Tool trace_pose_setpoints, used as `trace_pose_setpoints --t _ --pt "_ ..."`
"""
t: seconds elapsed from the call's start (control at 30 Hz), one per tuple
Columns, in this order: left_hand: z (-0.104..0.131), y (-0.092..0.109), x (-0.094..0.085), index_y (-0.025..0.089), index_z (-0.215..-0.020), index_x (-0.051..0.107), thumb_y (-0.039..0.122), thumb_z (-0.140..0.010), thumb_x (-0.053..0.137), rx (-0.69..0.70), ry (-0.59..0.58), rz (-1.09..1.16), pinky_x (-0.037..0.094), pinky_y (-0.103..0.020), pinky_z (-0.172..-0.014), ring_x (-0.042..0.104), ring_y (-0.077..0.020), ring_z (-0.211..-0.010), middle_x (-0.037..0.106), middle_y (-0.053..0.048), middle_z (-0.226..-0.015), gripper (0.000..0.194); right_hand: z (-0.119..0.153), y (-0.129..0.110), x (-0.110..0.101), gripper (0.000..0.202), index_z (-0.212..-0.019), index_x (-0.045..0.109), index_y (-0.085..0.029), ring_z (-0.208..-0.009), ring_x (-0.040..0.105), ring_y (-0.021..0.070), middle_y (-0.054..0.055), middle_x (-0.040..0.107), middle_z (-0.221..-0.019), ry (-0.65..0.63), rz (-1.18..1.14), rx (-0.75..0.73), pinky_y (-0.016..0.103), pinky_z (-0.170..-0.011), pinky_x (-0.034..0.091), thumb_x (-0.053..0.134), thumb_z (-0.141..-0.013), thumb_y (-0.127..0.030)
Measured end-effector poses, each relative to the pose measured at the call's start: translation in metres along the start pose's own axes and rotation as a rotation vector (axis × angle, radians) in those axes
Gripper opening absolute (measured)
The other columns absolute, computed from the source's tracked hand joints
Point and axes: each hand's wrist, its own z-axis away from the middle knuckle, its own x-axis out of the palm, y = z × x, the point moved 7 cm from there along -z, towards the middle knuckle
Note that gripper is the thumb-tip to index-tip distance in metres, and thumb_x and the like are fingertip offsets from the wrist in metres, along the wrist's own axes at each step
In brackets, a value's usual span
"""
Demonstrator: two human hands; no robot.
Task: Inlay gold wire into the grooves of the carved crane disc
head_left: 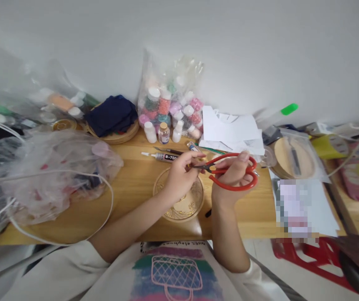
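Note:
Red-handled scissors (232, 186) are held in my right hand (233, 173), with its fingers in and around the loops. Their dark blades point left, toward the fingers of my left hand (184, 173). My left hand is closed in a pinch near the blade tips; what it holds is too small to make out. Beneath my left hand and wrist lies a round wooden disc (182, 211) with gold line patterns, partly hidden by the forearm. A B-700 glue tube (163, 157) and a dark thin tool (173, 151) lie just behind my left hand.
Clear bags (54, 167) and a white cable (112, 200) cover the left side. Bottles (163, 133), a bag of colored jars (167, 100), dark cloth (112, 115) and white papers (229, 125) stand along the back. Wooden rounds in a plastic bag (295, 159) lie at the right.

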Motion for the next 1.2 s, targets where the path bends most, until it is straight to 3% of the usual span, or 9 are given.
trace_pose_setpoints --t 0.13,0.3,0.4,0.53,0.73,0.9,1.03,1.2 --pt "-0.003 -0.002 -0.001 0.019 -0.094 0.066 -0.002 -0.068 0.052 0.031 -0.007 -0.031 0.049 -0.024 -0.063 0.065 -0.0124 -0.068 0.062 0.004 -0.067 0.037 0.002 0.004 0.002 0.057 -0.047 0.054 -0.026 -0.039 0.049 0.0137 -0.001 0.050 -0.040 0.000 -0.011 0.021 0.031 -0.042 0.037 0.047 -0.098 -0.051" --pt "-0.004 -0.002 -0.004 0.017 -0.091 0.067 -0.004 -0.068 0.052 0.027 -0.032 -0.035 0.046 -0.021 -0.058 0.065 -0.0114 -0.066 0.063 0.004 -0.068 0.035 0.003 0.003 0.002 0.057 -0.048 0.056 -0.026 -0.040 0.050 0.0140 -0.001 0.050 -0.041 -0.011 -0.013 0.031 0.031 -0.043 0.038 0.048 -0.098 -0.052" --pt "-0.002 -0.001 -0.004 0.017 -0.094 0.068 0.002 -0.070 0.064 0.022 -0.103 -0.005 0.046 -0.020 -0.056 0.065 -0.0120 -0.068 0.066 0.002 -0.071 0.028 0.000 0.000 0.002 0.053 -0.050 0.054 -0.025 -0.043 0.052 0.0142 -0.002 0.051 -0.043 -0.017 -0.072 0.018 0.032 -0.048 0.042 0.049 -0.098 -0.047" --pt "0.007 0.004 -0.003 0.018 -0.098 0.071 0.014 -0.073 0.075 0.068 -0.224 0.065 0.055 -0.024 -0.071 0.070 -0.0154 -0.085 0.073 -0.003 -0.090 0.025 -0.006 -0.003 -0.004 0.051 -0.049 0.047 -0.025 -0.040 0.048 0.0130 -0.003 0.047 -0.042 0.047 -0.175 -0.007 0.032 -0.048 0.042 0.048 -0.099 -0.036" --pt "0.021 0.020 -0.004 0.019 -0.091 0.077 0.017 -0.082 0.074 0.265 -0.248 -0.107 0.059 -0.027 -0.080 0.073 -0.0163 -0.089 0.078 -0.006 -0.095 0.010 -0.006 -0.006 -0.017 0.054 -0.045 0.042 -0.023 -0.037 0.045 0.0101 -0.004 0.039 -0.040 0.142 -0.301 -0.067 0.028 -0.043 0.039 0.044 -0.099 -0.025" --pt "0.033 0.037 -0.003 0.021 -0.099 0.078 0.010 -0.087 0.067 0.523 -0.276 -0.266 0.059 -0.026 -0.086 0.073 -0.0151 -0.094 0.078 -0.006 -0.100 0.020 -0.007 0.001 -0.030 0.056 -0.043 0.046 -0.022 -0.033 0.041 0.0091 -0.004 0.039 -0.038 0.157 -0.406 -0.001 0.026 -0.036 0.032 0.044 -0.098 -0.027" --pt "0.040 0.045 0.001 0.021 -0.104 0.077 0.004 -0.088 0.061 0.636 -0.307 -0.405 0.059 -0.026 -0.086 0.072 -0.0151 -0.095 0.077 -0.006 -0.103 0.028 -0.011 0.003 -0.036 0.056 -0.042 0.049 -0.020 -0.032 0.037 0.0070 -0.004 0.039 -0.038 0.088 -0.458 -0.014 0.023 -0.033 0.026 0.046 -0.097 -0.031" --pt "0.045 0.052 0.006 0.020 -0.106 0.077 0.004 -0.090 0.058 0.691 -0.335 -0.484 0.060 -0.027 -0.087 0.072 -0.0158 -0.096 0.076 -0.007 -0.103 0.030 -0.007 -0.001 -0.042 0.057 -0.050 0.057 -0.019 -0.035 0.041 0.0065 -0.004 0.040 -0.043 -0.026 -0.422 -0.115 0.021 -0.035 0.031 0.037 -0.102 -0.033"
